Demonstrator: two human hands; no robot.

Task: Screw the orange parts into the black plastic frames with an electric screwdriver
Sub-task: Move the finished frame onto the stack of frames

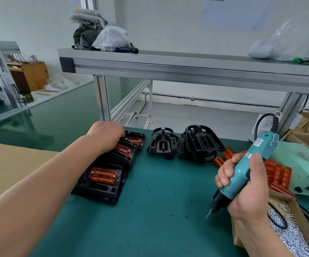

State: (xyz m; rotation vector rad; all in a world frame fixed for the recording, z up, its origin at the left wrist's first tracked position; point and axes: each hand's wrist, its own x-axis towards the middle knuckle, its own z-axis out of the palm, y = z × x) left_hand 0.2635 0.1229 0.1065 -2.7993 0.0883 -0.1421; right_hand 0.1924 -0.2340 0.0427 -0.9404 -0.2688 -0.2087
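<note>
A row of black plastic frames (pixel 101 190) with orange parts (pixel 103 175) fitted in them lies overlapping on the green mat at the left. My left hand (pixel 106 135) reaches over the far end of that row, fingers curled down onto a frame there. My right hand (pixel 242 184) grips a teal electric screwdriver (pixel 246 167), held tilted above the mat with its bit (pixel 209 213) pointing down and left. Bare black frames (pixel 162 142) and a taller stack of them (pixel 200 143) stand at the back middle. Loose orange parts (pixel 278 173) are heaped behind my right hand.
A cardboard box of small silver screws (pixel 287 230) sits at the lower right. A pale green power unit (pixel 305 169) stands at the right edge. An aluminium shelf (pixel 187 65) spans overhead. Flat cardboard (pixel 7 164) lies at the left.
</note>
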